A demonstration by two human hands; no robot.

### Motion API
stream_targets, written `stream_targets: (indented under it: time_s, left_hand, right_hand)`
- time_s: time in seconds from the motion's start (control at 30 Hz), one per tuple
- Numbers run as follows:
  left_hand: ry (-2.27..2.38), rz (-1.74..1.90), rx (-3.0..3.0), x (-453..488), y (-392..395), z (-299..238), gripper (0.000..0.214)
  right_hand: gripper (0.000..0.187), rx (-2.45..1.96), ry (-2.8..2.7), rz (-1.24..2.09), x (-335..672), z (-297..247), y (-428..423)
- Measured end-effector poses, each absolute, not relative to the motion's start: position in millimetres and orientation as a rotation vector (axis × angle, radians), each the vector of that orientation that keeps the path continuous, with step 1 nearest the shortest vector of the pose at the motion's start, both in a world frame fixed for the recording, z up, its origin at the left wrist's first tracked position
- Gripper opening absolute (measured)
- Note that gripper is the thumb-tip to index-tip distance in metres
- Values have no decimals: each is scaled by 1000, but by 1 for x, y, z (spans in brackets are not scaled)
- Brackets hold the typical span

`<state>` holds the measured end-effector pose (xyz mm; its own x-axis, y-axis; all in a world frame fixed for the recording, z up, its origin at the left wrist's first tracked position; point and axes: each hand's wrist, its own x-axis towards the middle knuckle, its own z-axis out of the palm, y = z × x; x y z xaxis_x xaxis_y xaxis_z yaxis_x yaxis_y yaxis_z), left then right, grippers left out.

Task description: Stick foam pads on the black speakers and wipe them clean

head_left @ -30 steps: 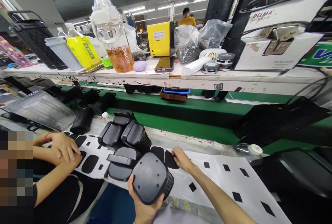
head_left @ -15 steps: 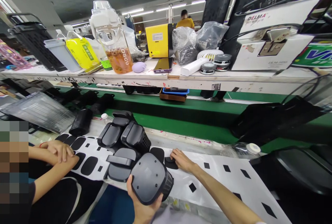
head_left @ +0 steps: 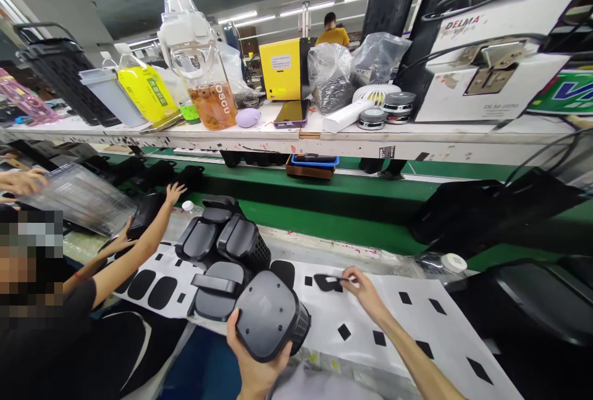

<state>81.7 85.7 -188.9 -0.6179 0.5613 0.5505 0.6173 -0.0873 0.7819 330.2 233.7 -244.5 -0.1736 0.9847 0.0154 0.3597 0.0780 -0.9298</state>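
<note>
My left hand grips a black plastic basket with slotted sides, its flat base with several small studs turned toward me. Between the pinched fingers of my right hand is a black adhesive pad, bent and lifted partly off the white backing sheet. Another rounded black pad lies on that sheet beside the held basket, among several small black squares. Close to my left hand, more black baskets with handles stand grouped on the bench.
At left a co-worker's arms reach over the bench toward a dark basket. A clear plastic crate sits beyond them. The raised shelf carries a drink bottle, a phone and a white box.
My right hand has moved slightly right and raised the black pad from the sheet. The left hand still holds the basket. The co-worker's folded arms have opened and reached forward.
</note>
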Motion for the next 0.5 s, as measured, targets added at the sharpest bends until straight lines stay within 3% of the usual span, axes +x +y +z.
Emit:
stream_targets:
  time_s: [0.23, 0.37, 0.5]
  left_hand:
    - [-1654, -1915, -2074, 103, 122, -167, 98]
    - [-1479, -2091, -2516, 128, 145, -162, 99]
    - [-1682, -2001, -2792, 133, 151, -154, 99]
  right_hand:
    - [46, -1284, -968, 1170, 384, -116, 181]
    - [44, -1267, -787, 1260, 377, -55, 154]
    - [42, -1255, -763, 1329, 366, -48, 139]
